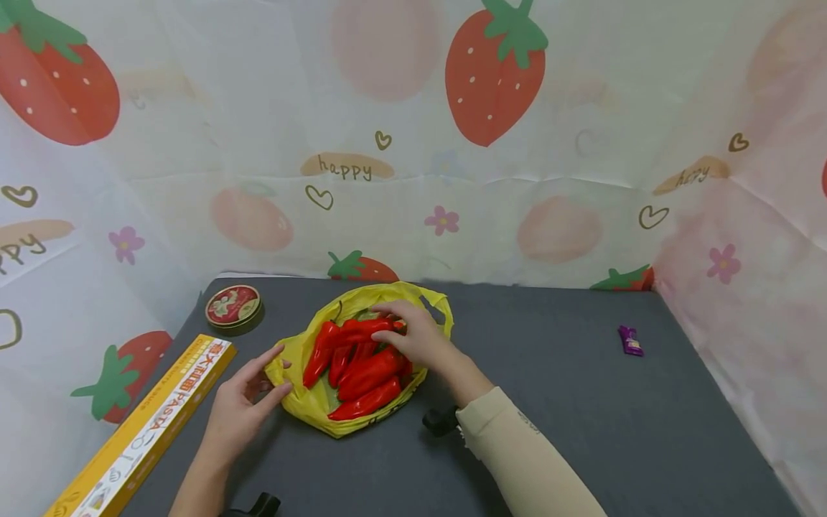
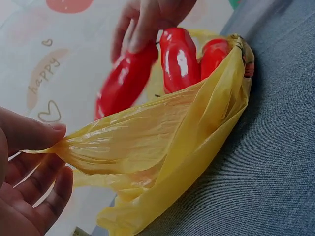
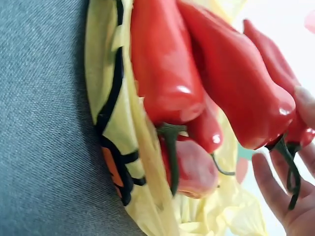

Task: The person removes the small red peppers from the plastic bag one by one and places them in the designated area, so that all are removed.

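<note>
A yellow plastic bag (image 1: 304,413) lies with its mouth spread wide, and several glossy red peppers (image 1: 368,373) with dark green stems rest inside. My left hand (image 1: 242,406) pinches the bag's left rim between thumb and fingers, and the left wrist view shows the film (image 2: 133,142) pulled taut from there. Over the far right part of the bag, my right hand (image 1: 420,334) holds one red pepper (image 2: 128,81) near its stem end, on top of the others. In the right wrist view the thumb is against that pepper (image 3: 270,56), with stems hanging beside the fingers.
A long yellow pasta box (image 1: 145,424) lies aslant along the table's left side, near the left forearm. Behind it stands a round red and gold tin (image 1: 232,309). A small purple wrapped candy (image 1: 630,341) lies far right on the dark table (image 1: 549,388). A strawberry-print curtain (image 1: 413,215) backs the table.
</note>
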The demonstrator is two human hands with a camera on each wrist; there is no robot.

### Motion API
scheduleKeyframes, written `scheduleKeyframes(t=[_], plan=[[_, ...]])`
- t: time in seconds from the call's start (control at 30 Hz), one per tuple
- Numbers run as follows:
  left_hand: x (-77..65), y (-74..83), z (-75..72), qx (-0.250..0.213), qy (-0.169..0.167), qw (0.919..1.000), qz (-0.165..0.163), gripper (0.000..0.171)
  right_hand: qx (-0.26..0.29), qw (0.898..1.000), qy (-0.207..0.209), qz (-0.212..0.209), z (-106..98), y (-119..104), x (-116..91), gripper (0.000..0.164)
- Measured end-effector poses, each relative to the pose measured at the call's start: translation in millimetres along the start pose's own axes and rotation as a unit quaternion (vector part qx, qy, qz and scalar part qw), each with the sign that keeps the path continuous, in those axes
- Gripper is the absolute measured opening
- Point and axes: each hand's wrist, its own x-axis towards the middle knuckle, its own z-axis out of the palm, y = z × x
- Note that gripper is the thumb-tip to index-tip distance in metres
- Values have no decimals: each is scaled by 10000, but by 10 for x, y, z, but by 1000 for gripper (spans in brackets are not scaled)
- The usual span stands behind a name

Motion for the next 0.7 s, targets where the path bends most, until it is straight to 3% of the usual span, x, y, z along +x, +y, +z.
scheduleKeyframes(t=[0.17, 0.47, 0.7], plan=[[1, 0, -15, -13, -94, 9999, -55, 58, 775, 9959, 441, 158, -66, 12, -41, 43], [-8, 28, -19, -137, -96, 9998, -52, 58, 1418, 9857, 825, 392, 5, 113, 1, 43], [-19, 35, 4, -134, -102, 9998, -63, 60, 1110, 9880, 912, 567, 0, 114, 34, 31]])
